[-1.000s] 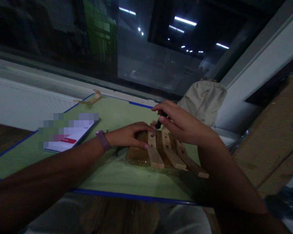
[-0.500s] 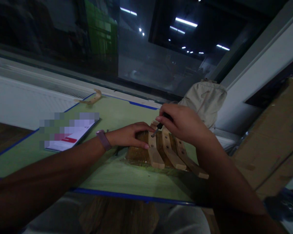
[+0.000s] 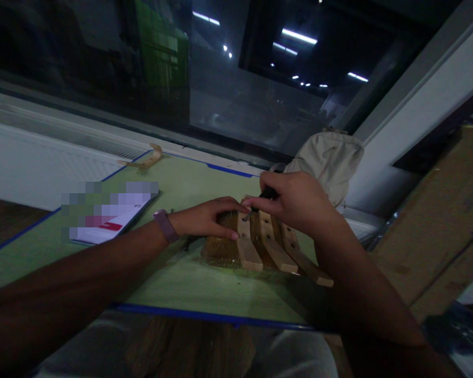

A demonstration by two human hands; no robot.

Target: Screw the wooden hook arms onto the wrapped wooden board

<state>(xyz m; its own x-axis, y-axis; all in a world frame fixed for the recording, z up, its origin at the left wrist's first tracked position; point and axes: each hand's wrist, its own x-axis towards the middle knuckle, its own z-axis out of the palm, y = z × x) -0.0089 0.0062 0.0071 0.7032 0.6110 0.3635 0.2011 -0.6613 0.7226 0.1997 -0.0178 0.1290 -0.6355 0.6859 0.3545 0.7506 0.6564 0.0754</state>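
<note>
A brown block (image 3: pixel 219 249) with a shiny, film-like surface lies on the green tabletop. Across it lie three pale bent wooden strips with holes: the left strip (image 3: pixel 248 253), the middle strip (image 3: pixel 279 253) and the right strip (image 3: pixel 310 266). My left hand (image 3: pixel 205 218) grips the block's left end, thumb and fingertips against the left strip. Wrapped round the black handle of a screwdriver (image 3: pixel 268 193), my right hand (image 3: pixel 295 202) is closed above the strips. The screwdriver's metal tip meets the left strip at its upper hole; whether a screw sits there cannot be seen.
A green table (image 3: pixel 173 286) with blue edging stands by a window. On it are a white-and-red printed item (image 3: pixel 122 220), partly pixelated, and a curved wooden piece (image 3: pixel 145 159) at the far corner. Behind is a beige backpack (image 3: pixel 325 157); cardboard (image 3: pixel 437 236) stands at right.
My right hand has turned and lowered slightly around the screwdriver, whose shaft is now more covered by the fingers. My left hand keeps its place on the block.
</note>
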